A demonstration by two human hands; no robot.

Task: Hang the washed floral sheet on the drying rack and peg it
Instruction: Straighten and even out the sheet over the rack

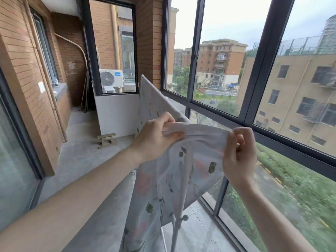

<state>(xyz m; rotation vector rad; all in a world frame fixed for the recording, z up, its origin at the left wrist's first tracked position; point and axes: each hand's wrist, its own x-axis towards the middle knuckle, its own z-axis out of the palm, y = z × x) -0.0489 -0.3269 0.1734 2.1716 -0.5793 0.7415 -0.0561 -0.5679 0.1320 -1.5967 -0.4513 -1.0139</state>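
The white floral sheet (163, 179), printed with green leaves and pink flowers, hangs draped over the top bar of a white drying rack, whose upright pole (179, 220) shows below through the thin cloth. My left hand (156, 137) grips the bunched top edge of the sheet. My right hand (238, 151) pinches that same edge further right, fingers curled on the cloth. The stretch between my hands is pulled taut. The sheet runs on away from me to a far corner (143, 79). No peg is in view.
I stand on a narrow enclosed balcony with a concrete floor. Dark-framed windows (196, 51) run along the right, just beyond the rack. A brick wall (21, 70) lies left, a low white wall (116, 113) ahead, and a small wooden stool (106, 140) sits on the floor.
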